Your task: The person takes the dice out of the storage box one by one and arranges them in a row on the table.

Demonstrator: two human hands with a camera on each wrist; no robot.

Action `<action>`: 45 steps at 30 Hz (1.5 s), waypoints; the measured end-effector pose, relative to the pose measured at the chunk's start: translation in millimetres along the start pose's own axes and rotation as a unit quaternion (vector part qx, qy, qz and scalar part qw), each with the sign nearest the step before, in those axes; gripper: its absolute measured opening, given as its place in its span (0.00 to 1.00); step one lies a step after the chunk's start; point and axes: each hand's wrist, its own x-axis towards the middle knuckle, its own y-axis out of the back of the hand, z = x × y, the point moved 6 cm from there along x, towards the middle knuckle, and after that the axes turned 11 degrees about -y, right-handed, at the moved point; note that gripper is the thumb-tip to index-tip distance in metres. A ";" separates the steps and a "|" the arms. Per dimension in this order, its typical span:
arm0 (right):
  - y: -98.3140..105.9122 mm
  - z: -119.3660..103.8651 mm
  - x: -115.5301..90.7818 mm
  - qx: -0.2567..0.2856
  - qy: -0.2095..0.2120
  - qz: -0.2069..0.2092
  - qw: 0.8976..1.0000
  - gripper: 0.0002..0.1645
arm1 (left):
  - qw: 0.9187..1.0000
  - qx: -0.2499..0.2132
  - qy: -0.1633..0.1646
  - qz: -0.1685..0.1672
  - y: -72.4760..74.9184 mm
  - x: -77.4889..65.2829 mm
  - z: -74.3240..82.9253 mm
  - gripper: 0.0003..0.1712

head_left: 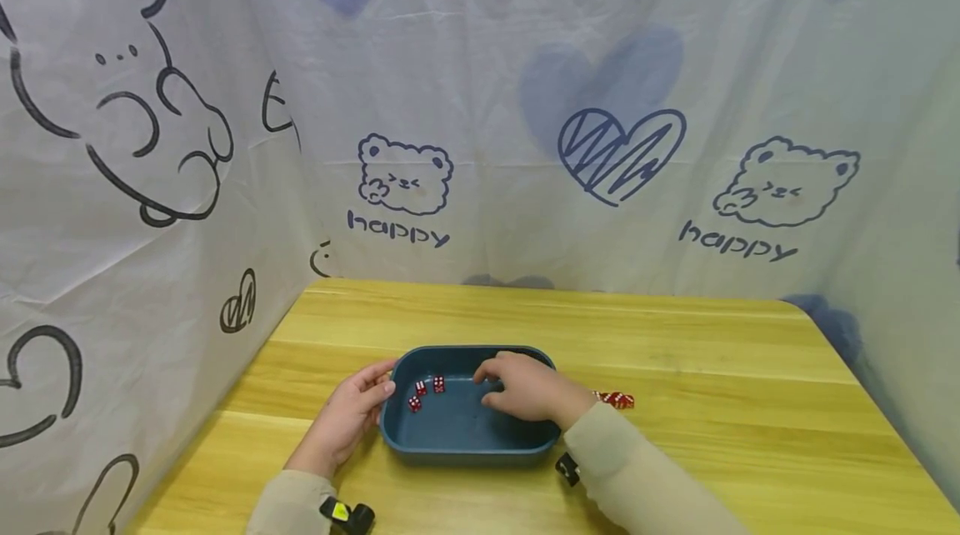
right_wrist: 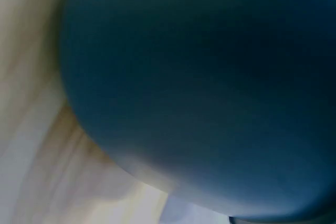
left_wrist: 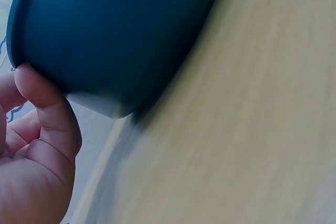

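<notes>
At lower centre of the head view, keep the dark blue, rounded rectangular box (head_left: 468,458) steady on the yellow wood-grain table (head_left: 750,360), using the left hand (head_left: 350,414), pinched on its left rim. Inside, near its left end, see three small red dice with white pips (head_left: 438,385). With the right hand (head_left: 525,387), bent over the box's right half, thumb and forefinger parted, apparently holding nothing: probably best to lower fingertips slowly and pinch one die by opposite faces. Avoid brushing the row of red dice (head_left: 618,400), just right of the box.
</notes>
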 end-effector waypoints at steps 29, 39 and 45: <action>-8.2 -2.9 7.4 -0.048 -0.028 0.000 0.998 0.15 | 1.000 0.010 -0.002 -0.006 -2.0 -2.6 5.9 0.28; -12.6 -8.1 9.0 0.016 0.014 -0.019 1.000 0.17 | 1.000 0.006 0.003 0.005 -0.1 -1.7 3.0 0.26; -12.5 -5.8 9.6 -0.046 -0.008 0.002 0.999 0.15 | 1.000 0.006 0.003 0.004 0.1 -1.0 2.4 0.27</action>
